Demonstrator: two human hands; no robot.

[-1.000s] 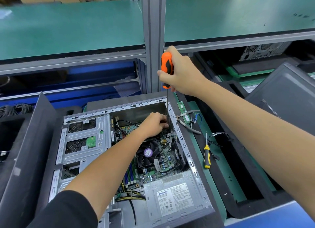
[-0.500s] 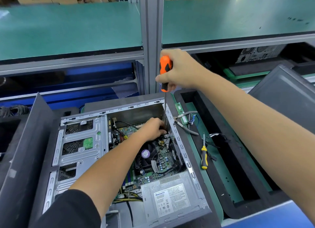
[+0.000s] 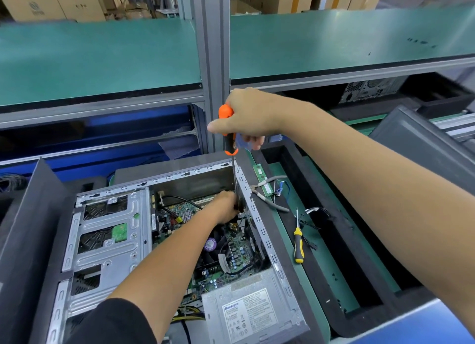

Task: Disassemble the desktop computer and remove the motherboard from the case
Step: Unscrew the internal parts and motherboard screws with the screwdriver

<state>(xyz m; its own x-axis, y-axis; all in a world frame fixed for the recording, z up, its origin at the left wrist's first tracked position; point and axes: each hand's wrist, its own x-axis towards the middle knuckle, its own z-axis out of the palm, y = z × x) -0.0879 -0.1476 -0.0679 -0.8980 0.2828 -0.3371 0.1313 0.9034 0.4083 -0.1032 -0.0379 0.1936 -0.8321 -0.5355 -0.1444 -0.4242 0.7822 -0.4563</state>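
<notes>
An open grey computer case (image 3: 267, 243) lies on its side in front of me, with the green motherboard (image 3: 237, 251) on its floor. My right hand (image 3: 250, 116) grips the orange and black handle of a long screwdriver (image 3: 229, 138) held upright above the case's far right corner. Its thin shaft runs down inside the right wall. My left hand (image 3: 225, 206) reaches into the case, fingers curled round the shaft's lower end near the tip. The tip and whatever it meets are hidden by that hand.
A silver power supply (image 3: 250, 307) fills the case's near right corner and a drive cage (image 3: 105, 243) its left side. Right of the case lie a yellow-handled screwdriver (image 3: 298, 246), grey pliers (image 3: 270, 199), a memory stick (image 3: 262, 179) and loose wires. A removed dark panel (image 3: 421, 143) leans at right.
My right hand has turned on the screwdriver handle, thumb now pointing left and more of the black grip showing. The left hand stays at the shaft's lower end.
</notes>
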